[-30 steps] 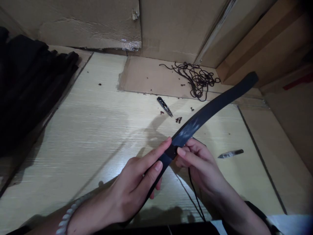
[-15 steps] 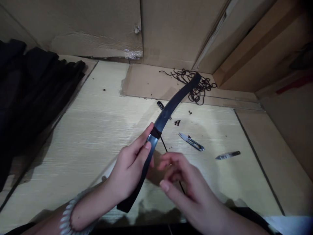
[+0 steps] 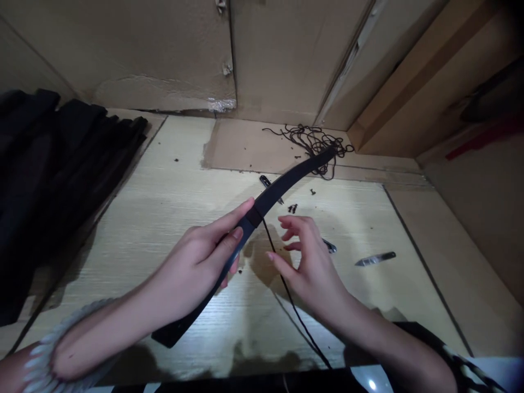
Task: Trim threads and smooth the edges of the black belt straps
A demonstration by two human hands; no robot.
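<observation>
My left hand [image 3: 200, 254] is closed around a long, curved, flat black strip [image 3: 282, 188], its thumb on the near face. Just beyond the thumb, a band of dark cord [image 3: 254, 217] is wound round the strip. From this band a loose cord end [image 3: 293, 308] runs down toward the table's front edge. My right hand [image 3: 307, 259] is open beside the cord, fingers apart and curved, with the thumb tip close to it. Whether the thumb touches the cord, I cannot tell. Thread snips [image 3: 329, 246] lie partly hidden behind my right hand.
Another pair of snips [image 3: 265, 181] lies partly under the strip. A small pointed metal tool [image 3: 375, 259] rests at right. Tangled dark cord [image 3: 311, 139] lies on cardboard at the back, dark scraps [image 3: 292, 208] nearer. Black strips [image 3: 82, 164] are stacked at left. Cardboard walls [image 3: 295, 60] enclose the back.
The strip has tilted flatter, its near end swinging left with my left hand. My right hand has moved up and spread its fingers; the cord now hangs in plain view.
</observation>
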